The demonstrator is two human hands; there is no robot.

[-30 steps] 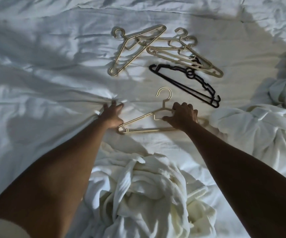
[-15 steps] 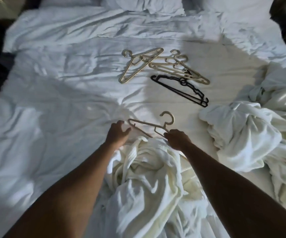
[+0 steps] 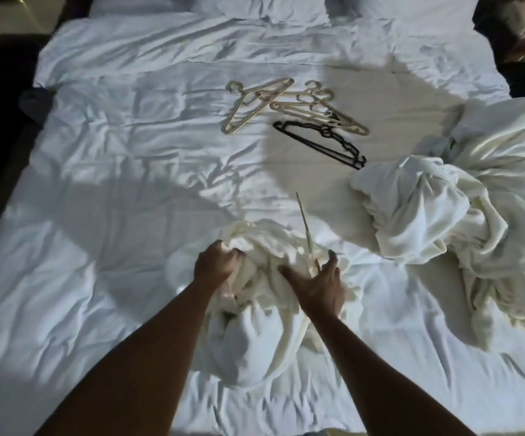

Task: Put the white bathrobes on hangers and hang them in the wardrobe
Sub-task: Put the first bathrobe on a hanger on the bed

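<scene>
White rumpled bed sheet (image 3: 103,215) fills almost the whole head view, lit in patches with big shadows across it; pillows (image 3: 254,4) sit at the far edge and dark floor shows at the left and top right.

Near the middle bottom lies 1 crumpled white bathrobe (image 3: 254,335), bunched in a heap on the sheet. Left hand (image 3: 215,265) has fingers curled into the robe's upper folds, gripping the fabric. Right hand (image 3: 319,284) is on the robe just beside it, fingers spread, with a beige hanger (image 3: 305,229) running up from between thumb and fingers; the hanger shows edge-on as a thin tilted line rising away from the hand, its lower end lost in the cloth. Grip looks like a pinch on the hanger's low part, but blur makes the exact finger contact hard to read.

Farther up the bed, well apart from the hands, a loose pile of beige hangers (image 3: 289,105) lies flat, overlapping each other; exact count cannot be told. Just beside them on the near right lies 1 black hanger (image 3: 321,143), flat and angled, its right end near the second heap.

On the right side a bigger heap of white bathrobes (image 3: 437,215) sprawls to the bed edge, twisted together; how many garments are in it cannot be told. It sits apart from the robe under the hands, with bare sheet between.

Both forearms reach in from the bottom edge.
</scene>
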